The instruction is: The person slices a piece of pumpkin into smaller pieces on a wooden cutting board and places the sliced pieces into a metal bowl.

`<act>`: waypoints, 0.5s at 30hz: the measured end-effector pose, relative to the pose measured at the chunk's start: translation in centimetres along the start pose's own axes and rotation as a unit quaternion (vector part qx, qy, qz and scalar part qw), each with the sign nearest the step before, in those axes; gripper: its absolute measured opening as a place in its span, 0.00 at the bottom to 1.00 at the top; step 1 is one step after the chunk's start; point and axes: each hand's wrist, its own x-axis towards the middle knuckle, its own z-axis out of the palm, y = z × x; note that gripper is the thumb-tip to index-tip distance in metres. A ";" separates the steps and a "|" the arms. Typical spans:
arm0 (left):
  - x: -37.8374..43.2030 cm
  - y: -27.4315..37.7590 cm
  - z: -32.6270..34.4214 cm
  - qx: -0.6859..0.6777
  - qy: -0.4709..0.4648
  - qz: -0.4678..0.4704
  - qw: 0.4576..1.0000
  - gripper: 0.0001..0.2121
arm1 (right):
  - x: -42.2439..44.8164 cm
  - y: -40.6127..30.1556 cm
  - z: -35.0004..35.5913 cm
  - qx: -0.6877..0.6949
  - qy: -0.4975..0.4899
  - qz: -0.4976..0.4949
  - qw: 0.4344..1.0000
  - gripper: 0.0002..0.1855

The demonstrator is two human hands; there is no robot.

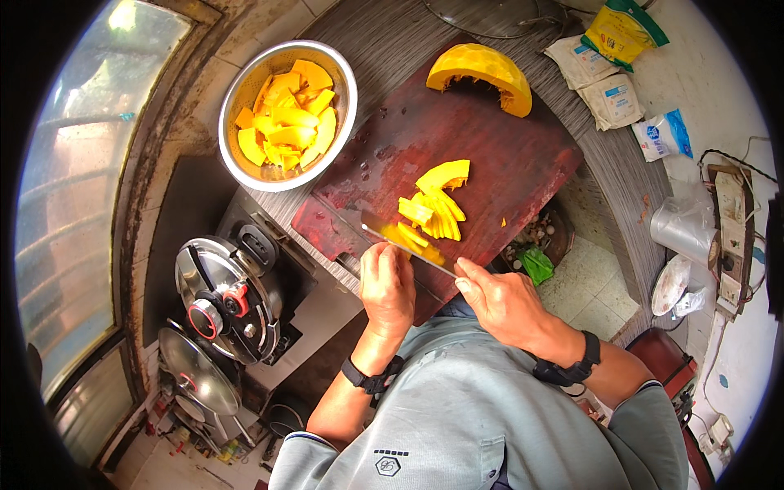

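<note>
My right hand grips the handle of a wide-bladed kitchen knife, its blade edge-down over the wooden cutting board. Close against the blade's near side, my left hand has its fingers bent down; what lies under them is hidden. Yellow pumpkin slices lie beyond the blade, with one curved pumpkin piece at their far end. A large cut section of pumpkin rests at the board's far edge. Cut pumpkin pieces fill part of a metal colander bowl on the left.
A pressure cooker stands on the stove at left, near a glass-lidded pan. Packets lie at the far right of the counter. Below the board's right edge is a bin with scraps and green plastic. A power strip lies right.
</note>
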 end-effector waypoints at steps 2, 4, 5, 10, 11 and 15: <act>0.1 0.0 0.1 -0.011 -0.002 -0.004 1.000 0.12 | 0.4 0.2 0.1 -0.006 0.031 -0.006 0.999 0.21; 0.3 0.1 -0.1 -0.011 -0.003 -0.001 1.000 0.12 | 0.9 0.3 0.0 0.004 0.008 -0.011 1.000 0.22; 0.3 0.2 -0.3 -0.010 -0.003 -0.002 1.000 0.12 | 1.1 0.3 0.1 0.004 0.008 -0.012 1.000 0.22; 1.7 2.5 -3.0 0.043 0.067 0.127 0.989 0.10 | 1.5 0.6 0.7 -0.040 -0.003 -0.001 0.999 0.24; 1.9 2.9 -3.5 0.038 0.050 0.144 0.988 0.10 | 1.6 0.6 0.7 -0.040 -0.003 -0.002 0.999 0.24; 3.9 4.1 -3.7 0.034 -0.013 0.147 0.989 0.12 | 2.1 0.2 0.3 -0.066 0.004 -0.012 0.998 0.23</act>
